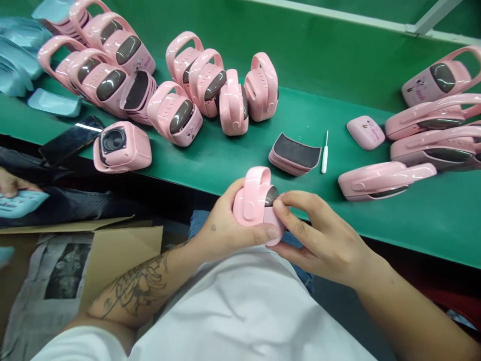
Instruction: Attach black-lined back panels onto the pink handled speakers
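A small pink portable speaker (254,198) with a looped handle and a dark glossy window is held just in front of the bench edge. My left hand (221,225) wraps round its left side, thumb across the lower front. At the window's right edge, my right hand (326,243) has its thumb and index finger pressed together against the speaker, with other fingers beneath it. Any small part between those fingertips is hidden. Beyond the hands lies a stack of curved pink panels with dark backs (295,153), beside a white-handled screwdriver (324,155).
Several pink speakers (184,120) stand on the green bench (225,160) at left; more speakers (387,180) and a pink panel (366,132) lie right. One speaker (122,145) exposes its driver. Left are a phone (71,140), blue shells (54,102), a cardboard box (124,245) and another person's hand (8,183).
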Demonstrator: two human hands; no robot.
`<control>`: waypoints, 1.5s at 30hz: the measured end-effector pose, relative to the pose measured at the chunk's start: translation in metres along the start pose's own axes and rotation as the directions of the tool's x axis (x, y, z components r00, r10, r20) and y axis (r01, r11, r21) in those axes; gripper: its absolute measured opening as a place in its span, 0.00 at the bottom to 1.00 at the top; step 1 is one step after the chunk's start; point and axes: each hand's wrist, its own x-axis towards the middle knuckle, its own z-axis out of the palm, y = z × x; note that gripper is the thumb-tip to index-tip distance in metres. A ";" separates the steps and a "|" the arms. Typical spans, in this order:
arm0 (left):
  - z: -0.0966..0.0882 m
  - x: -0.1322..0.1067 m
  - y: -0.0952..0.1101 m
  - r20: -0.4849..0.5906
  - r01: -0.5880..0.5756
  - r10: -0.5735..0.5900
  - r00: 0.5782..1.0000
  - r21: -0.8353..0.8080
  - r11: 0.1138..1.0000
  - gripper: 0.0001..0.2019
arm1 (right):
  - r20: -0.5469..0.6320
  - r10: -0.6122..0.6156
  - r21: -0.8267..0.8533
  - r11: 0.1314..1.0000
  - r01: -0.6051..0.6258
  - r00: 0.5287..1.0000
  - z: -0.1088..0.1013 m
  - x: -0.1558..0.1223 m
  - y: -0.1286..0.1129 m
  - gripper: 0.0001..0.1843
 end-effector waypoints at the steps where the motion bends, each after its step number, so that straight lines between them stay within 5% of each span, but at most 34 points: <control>1: 0.001 0.000 0.000 0.003 -0.001 0.001 1.000 -0.002 1.000 0.41 | 0.004 0.018 -0.015 1.000 -0.018 1.000 0.000 0.000 -0.003 0.40; 6: 0.006 -0.001 0.002 -0.007 -0.021 0.021 1.000 -0.005 1.000 0.40 | 0.029 0.080 -0.066 0.995 -0.078 0.996 -0.003 0.002 -0.015 0.32; 18: 0.008 0.010 -0.014 0.015 -0.014 0.016 1.000 -0.102 0.995 0.35 | 0.033 0.072 0.067 0.995 -0.074 0.997 -0.002 -0.002 0.001 0.42; 23: 0.007 0.023 -0.021 -0.047 -0.020 0.016 0.999 -0.101 0.995 0.34 | -0.028 0.161 0.075 0.985 -0.158 0.987 0.001 0.001 0.009 0.35; 30: 0.008 0.022 -0.028 -0.052 -0.044 0.039 0.998 -0.109 0.993 0.33 | -0.022 0.069 0.011 0.998 -0.069 0.997 0.003 0.004 0.009 0.26; 35: 0.001 0.022 -0.028 -0.021 -0.042 0.040 0.999 -0.116 0.992 0.33 | -0.071 0.082 -0.012 0.996 -0.083 0.994 0.015 -0.001 0.007 0.32; 39: -0.011 0.037 -0.017 0.024 -0.077 0.084 0.996 -0.215 0.974 0.30 | -0.083 0.258 0.054 0.966 -0.254 0.963 0.017 -0.002 0.019 0.41; 45: -0.019 0.053 -0.003 0.166 0.027 0.031 0.986 -0.332 0.943 0.19 | 0.033 0.271 0.200 0.941 -0.272 0.962 0.011 0.006 0.039 0.43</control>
